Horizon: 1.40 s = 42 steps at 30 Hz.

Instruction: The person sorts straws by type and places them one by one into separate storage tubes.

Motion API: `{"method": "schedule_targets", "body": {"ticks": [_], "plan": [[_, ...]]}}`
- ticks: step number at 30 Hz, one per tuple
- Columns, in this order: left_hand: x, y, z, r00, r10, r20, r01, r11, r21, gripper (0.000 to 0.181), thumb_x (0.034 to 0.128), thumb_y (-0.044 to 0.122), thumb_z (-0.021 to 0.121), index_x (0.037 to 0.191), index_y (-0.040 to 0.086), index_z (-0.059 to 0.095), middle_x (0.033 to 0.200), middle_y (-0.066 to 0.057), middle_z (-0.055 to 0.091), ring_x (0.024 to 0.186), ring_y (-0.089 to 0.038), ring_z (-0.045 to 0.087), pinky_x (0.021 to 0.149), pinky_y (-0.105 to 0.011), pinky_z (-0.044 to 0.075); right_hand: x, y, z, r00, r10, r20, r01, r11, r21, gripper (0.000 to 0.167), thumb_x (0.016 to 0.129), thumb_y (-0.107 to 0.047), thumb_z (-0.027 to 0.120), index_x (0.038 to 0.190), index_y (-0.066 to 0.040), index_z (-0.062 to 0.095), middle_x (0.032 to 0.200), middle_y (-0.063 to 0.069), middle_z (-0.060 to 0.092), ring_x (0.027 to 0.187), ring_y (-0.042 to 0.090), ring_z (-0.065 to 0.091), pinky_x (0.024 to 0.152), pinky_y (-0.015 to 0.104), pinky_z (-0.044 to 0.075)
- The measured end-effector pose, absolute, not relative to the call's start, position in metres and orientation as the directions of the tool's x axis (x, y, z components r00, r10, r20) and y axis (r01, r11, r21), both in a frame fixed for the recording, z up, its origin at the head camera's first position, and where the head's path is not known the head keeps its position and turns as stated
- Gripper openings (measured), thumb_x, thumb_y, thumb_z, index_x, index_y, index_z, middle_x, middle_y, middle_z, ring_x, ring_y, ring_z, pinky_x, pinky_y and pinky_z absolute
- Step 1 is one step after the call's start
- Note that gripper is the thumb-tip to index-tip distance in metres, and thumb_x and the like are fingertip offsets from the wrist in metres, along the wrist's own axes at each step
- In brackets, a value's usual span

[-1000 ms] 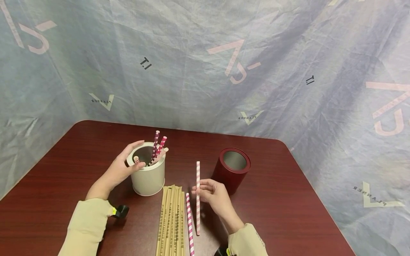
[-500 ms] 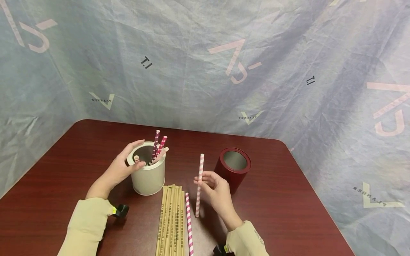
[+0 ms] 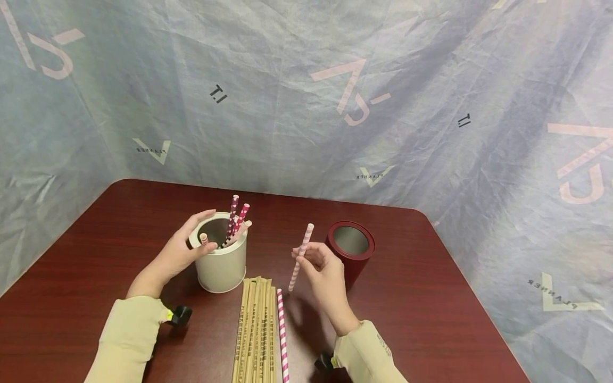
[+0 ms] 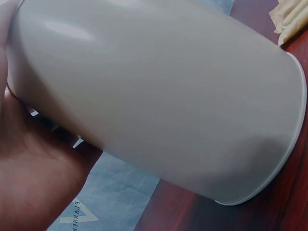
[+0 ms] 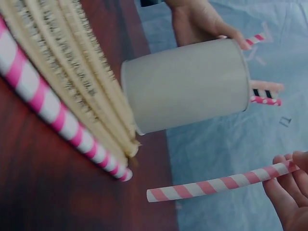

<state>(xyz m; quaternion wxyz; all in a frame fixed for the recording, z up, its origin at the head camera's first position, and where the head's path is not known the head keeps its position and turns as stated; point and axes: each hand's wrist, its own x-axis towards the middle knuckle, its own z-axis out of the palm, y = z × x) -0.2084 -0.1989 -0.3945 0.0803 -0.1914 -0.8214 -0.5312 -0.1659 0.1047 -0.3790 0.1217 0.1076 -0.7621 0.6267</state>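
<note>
My left hand (image 3: 174, 260) grips the rim of a cream-white canister (image 3: 222, 271) at the left of the table, thumb at the near side. Several patterned paper straws (image 3: 233, 213) stand in it and lean against the rim. In the right wrist view, a pink-and-white striped paper straw (image 5: 207, 187) is pinched between the thumb and fingers of my right hand (image 5: 286, 195). The head view has this straw held above the table, tilted with its top to the right, between the two canisters. In the left wrist view the canister wall (image 4: 163, 96) hides most of my fingers.
A dark red canister (image 3: 356, 263) stands just beyond my right hand. Several paper-wrapped straws (image 3: 256, 330) lie side by side at the front middle of the table (image 3: 421, 308). Beside them lies a magenta-and-white striped straw (image 3: 283, 340). A grey cloth (image 3: 278, 96) hangs behind.
My right hand has moved up and away from me, lifting the pink-striped straw and tilting its top to the right. The left hand stays on the cream canister.
</note>
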Motion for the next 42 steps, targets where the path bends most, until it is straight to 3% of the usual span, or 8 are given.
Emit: {"method": "schedule_targets", "body": {"ticks": [22,29,37,42], "plan": [[-0.208,-0.199,-0.395,-0.912,0.245,0.328,0.402,0.376,0.835,0.072,0.0847,0.017,0.072,0.147,0.011,0.036,0.142,-0.017,0.046,0.114,0.012,0.039,0.092,-0.011,0.033,-0.162,0.05,-0.309,-0.777,0.03,0.629,-0.625,-0.155,-0.765,0.023,0.09,0.001,0.063,0.107,0.012,0.053,0.105,0.035,0.064,0.097,0.01,0.07,0.094,0.038,0.053],[-0.21,-0.199,-0.396,-0.903,0.246,0.351,0.422,0.359,0.833,0.072,0.083,0.016,0.073,0.145,0.009,0.038,0.138,-0.02,0.049,0.108,0.01,0.043,0.087,-0.007,0.035,-0.167,0.03,-0.315,-0.772,-0.014,0.636,-0.628,-0.142,-0.765,0.021,0.091,-0.003,0.063,0.107,0.008,0.055,0.106,0.029,0.067,0.099,0.008,0.069,0.093,0.035,0.054],[-0.211,-0.199,-0.396,-0.902,0.239,0.359,0.426,0.362,0.829,0.073,0.0819,0.016,0.074,0.145,0.01,0.039,0.137,-0.02,0.05,0.105,0.006,0.046,0.086,-0.007,0.036,-0.177,0.015,-0.329,-0.785,-0.076,0.615,-0.612,-0.06,-0.789,0.02,0.09,-0.002,0.064,0.108,0.004,0.056,0.107,0.024,0.069,0.1,0.03,0.069,0.087,0.029,0.055],[-0.212,-0.199,-0.397,-0.897,0.237,0.374,0.438,0.346,0.83,0.072,0.0818,0.013,0.074,0.144,0.008,0.039,0.136,-0.021,0.051,0.104,0.005,0.047,0.086,-0.006,0.037,-0.184,0.009,-0.339,-0.774,-0.143,0.617,-0.629,0.061,-0.775,0.023,0.091,-0.003,0.064,0.113,0.001,0.058,0.106,0.018,0.072,0.098,0.029,0.07,0.086,0.028,0.055]]}}
